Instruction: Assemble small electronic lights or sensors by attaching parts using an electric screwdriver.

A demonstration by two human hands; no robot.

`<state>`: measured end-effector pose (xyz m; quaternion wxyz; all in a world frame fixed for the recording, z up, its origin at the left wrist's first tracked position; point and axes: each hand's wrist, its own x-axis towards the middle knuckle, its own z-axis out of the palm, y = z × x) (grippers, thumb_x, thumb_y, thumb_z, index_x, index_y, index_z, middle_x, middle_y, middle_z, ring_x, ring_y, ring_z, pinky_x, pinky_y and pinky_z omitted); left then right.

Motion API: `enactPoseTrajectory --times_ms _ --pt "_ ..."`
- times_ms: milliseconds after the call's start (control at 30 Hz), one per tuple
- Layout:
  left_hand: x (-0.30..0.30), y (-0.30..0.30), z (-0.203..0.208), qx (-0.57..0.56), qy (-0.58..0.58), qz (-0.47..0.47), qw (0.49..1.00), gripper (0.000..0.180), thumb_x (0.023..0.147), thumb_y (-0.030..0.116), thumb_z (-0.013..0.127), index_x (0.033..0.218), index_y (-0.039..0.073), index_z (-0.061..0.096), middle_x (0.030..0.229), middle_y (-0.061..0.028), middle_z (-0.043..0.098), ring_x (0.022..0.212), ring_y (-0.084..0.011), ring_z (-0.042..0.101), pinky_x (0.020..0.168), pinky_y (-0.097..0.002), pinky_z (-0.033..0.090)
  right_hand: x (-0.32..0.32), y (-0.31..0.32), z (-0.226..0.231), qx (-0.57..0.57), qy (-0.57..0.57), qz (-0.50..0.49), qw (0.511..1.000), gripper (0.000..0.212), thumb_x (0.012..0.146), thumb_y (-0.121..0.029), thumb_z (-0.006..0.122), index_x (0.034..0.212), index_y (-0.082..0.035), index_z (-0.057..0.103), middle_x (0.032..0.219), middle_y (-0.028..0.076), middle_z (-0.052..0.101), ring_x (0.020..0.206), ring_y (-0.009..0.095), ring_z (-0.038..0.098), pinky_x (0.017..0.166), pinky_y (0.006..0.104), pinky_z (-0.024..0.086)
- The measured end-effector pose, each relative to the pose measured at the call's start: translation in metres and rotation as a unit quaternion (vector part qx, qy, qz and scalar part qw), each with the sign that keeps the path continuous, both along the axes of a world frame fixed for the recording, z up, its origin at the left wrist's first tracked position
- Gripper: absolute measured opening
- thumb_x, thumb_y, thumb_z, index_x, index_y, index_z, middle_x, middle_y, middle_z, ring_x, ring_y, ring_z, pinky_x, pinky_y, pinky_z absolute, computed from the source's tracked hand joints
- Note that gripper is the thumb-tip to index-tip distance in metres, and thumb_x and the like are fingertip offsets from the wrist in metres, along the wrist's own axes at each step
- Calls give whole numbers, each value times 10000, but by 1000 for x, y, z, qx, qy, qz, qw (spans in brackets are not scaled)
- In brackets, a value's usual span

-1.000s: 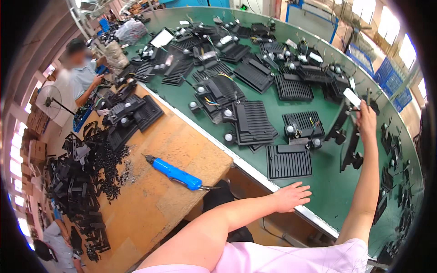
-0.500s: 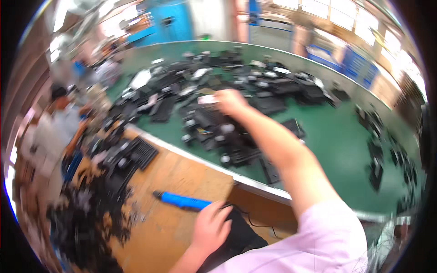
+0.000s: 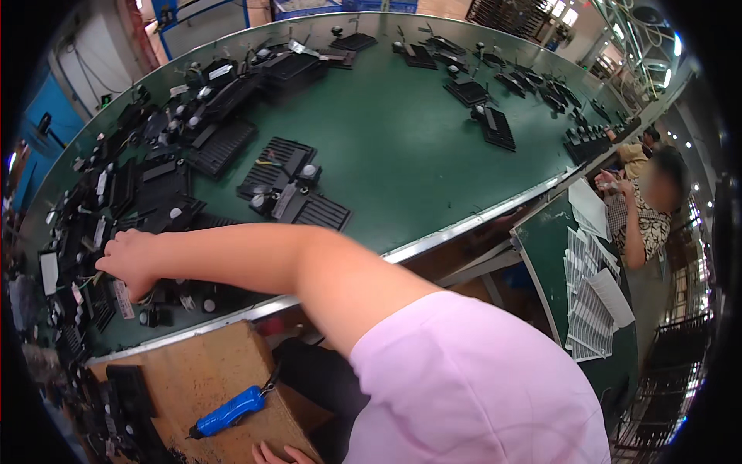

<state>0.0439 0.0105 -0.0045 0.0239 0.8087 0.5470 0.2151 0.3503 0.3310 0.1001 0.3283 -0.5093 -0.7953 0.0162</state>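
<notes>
My right hand (image 3: 130,261) reaches far left over the green conveyor, its fingers curled down among black ribbed housings with round white domes. What the fingers grip is hidden under the hand. A pale printed label (image 3: 122,299) lies just below it, and thin wires show beside the fingertips. My left hand (image 3: 280,455) is partly cut off by the lower edge. Its visible fingers lie apart at the edge of the wooden bench (image 3: 193,352), holding nothing. Nearest to it, a blue electric screwdriver (image 3: 232,410) lies on the bench.
More black housings (image 3: 290,182) lie on the conveyor (image 3: 371,139), with a metal rim along its near side. Black parts (image 3: 127,394) sit on the bench's left. To the right, a green table (image 3: 545,232) carries printed sheets (image 3: 591,301), and a person (image 3: 649,201) sits beyond it.
The view has swung right, bringing the green table and the person there into sight. My left hand now shows lower, by the bench edge. My right arm still reaches over the housings.
</notes>
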Motion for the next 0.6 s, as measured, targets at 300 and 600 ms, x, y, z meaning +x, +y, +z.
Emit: enactPoseTrajectory --times_ms 300,600 --pt "-5 6 -13 31 45 3 998 395 915 288 598 1202 16 609 1258 -189 569 1166 -354 541 1022 -455 409 419 -303 -41 -89 -44 -575 812 566 810 -328 686 1303 -84 557 1339 158 554 1268 311 496 1059 418 401" --pt "-23 4 -38 19 9 -14 1000 448 751 69 566 1192 -10 571 1255 -244 521 1150 -416 494 1018 -490 374 606 -579 -133 -230 144 -702 658 638 799 -544 642 1141 -6 630 1028 221 669 1021 343 633 889 438 471"
